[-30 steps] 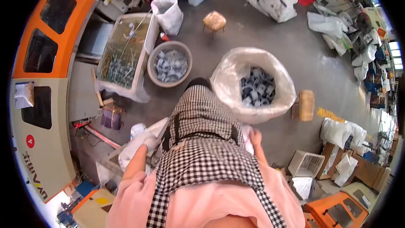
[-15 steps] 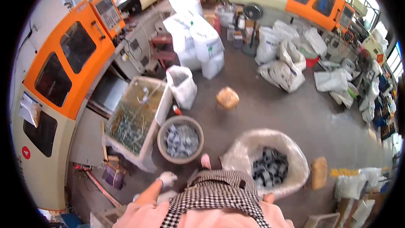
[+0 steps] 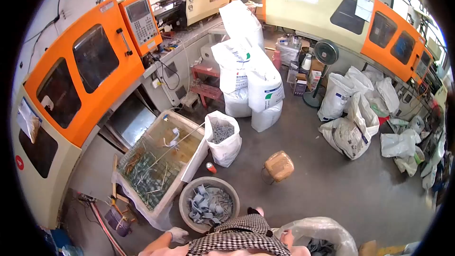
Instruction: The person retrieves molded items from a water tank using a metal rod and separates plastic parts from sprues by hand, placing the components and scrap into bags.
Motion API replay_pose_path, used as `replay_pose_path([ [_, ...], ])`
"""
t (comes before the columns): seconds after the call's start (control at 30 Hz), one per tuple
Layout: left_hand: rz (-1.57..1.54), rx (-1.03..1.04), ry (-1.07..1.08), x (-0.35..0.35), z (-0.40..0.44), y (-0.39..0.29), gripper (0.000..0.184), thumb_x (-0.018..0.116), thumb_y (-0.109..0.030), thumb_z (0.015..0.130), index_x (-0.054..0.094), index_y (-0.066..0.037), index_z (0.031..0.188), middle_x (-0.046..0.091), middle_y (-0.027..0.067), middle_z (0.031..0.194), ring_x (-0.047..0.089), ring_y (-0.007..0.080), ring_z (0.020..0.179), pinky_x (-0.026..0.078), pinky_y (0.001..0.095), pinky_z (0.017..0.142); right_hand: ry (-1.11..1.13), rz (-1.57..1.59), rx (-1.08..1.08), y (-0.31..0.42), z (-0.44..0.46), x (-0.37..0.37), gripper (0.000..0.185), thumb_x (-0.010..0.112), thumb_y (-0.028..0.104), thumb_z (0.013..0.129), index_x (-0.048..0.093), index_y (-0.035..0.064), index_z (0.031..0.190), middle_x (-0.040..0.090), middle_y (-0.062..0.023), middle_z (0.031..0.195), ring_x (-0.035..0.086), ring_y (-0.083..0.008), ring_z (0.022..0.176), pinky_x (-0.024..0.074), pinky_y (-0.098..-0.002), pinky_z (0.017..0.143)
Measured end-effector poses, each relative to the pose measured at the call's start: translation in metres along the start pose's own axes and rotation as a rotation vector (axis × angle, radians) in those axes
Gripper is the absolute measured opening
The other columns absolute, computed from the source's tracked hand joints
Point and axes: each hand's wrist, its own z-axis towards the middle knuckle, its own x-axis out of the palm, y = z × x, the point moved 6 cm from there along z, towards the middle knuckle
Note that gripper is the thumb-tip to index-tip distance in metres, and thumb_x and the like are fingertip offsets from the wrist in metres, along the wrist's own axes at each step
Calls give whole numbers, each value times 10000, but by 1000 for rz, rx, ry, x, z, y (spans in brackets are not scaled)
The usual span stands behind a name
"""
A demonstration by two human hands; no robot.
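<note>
My left hand [image 3: 178,234], in a white glove, hangs low beside a round tub [image 3: 186,219] of grey plastic pieces [image 3: 212,204]. Its fingers look loosely apart, and I see nothing in them. At the bottom, my right hand [image 3: 287,238] is beside the rim of a large clear plastic bag [image 3: 327,227]; its fingers are too small and blurred to make out. Dark grey pieces [image 3: 321,247] lie inside this bag, partly cut off by the frame edge.
A water-filled basin [image 3: 195,161] with greenish pieces stands left, near a white sack [image 3: 223,149] of grey sticks. A wrapped stool [image 3: 279,166] is ahead. Beyond are stacked white sacks [image 3: 265,87], a fan [image 3: 326,52] and orange-doored machines [image 3: 128,78]. Hoses [image 3: 106,227] lie left.
My view has tilted up, so more of the machines shows and the tub and clear bag sit lower. My right hand shows more beside the bag; my left hand stays low near the tub.
</note>
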Motion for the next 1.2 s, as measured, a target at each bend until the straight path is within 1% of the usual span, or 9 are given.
replay_pose_path([
  [0.17,-42,-474,-270,-62,65,39,296,622,-233,700,669,-71,943,657,185,947,637,338,890,515,406,759,203,-187,-18,-60,149,42,357,627,287,732,640,24,973,660,-220,820,651,-355,806,504,-449,721],
  [0.23,-1099,-692,-651,-60,87,45,350,576,-382,764,653,-79,921,635,214,971,612,371,901,477,449,812,497,-381,51,-84,223,51,411,569,338,752,662,-23,925,624,-262,1021,585,-400,1016,470,-448,890],
  [0.33,-949,-317,-443,-37,139,26,312,650,-282,727,638,-94,976,635,189,950,610,354,897,485,435,794,767,-811,-260,-32,282,38,364,560,363,757,676,22,814,650,-220,995,623,-355,960,499,-444,829],
  [0.4,-751,-270,-234,-95,136,-22,328,682,-241,708,635,-104,1002,632,177,955,607,349,904,487,430,786,469,-91,205,3,326,16,230,594,234,766,658,15,799,678,-166,766,673,-231,632,543,-357,636],
  [0.5,-1640,-842,-161,-100,140,-28,388,733,-199,664,635,-130,1034,623,152,983,596,340,929,489,426,775,415,-54,174,69,389,14,252,583,156,819,617,-47,964,650,-130,669,653,-195,597,545,-318,560],
  [0.6,-426,-251,-331,-140,161,-17,366,709,-227,671,646,-140,1021,640,154,938,618,339,862,495,405,774,582,-323,-98,144,449,39,279,571,155,831,585,-59,1010,662,-144,709,654,-207,593,550,-306,583],
  [0.87,-405,-430,-568,-214,220,92,182,649,-189,693,609,-94,843,631,145,793,620,310,663,491,406,599,485,-478,-635,433,535,124,272,591,222,826,612,3,987,673,-186,859,654,-331,833,516,-414,740],
  [0.93,-2077,-852,-827,-230,211,107,145,609,-199,768,555,-65,775,573,72,700,589,218,607,468,371,556,547,-478,-817,507,540,158,238,594,214,821,607,7,938,665,-193,852,643,-360,823,510,-420,719],
  [1.2,-2201,-1039,-1117,-203,257,73,124,562,-182,856,583,-73,911,532,14,731,557,162,641,476,332,552,772,-428,-1158,763,580,338,141,614,135,846,620,15,921,663,-139,770,652,-249,700,511,-348,659],
])
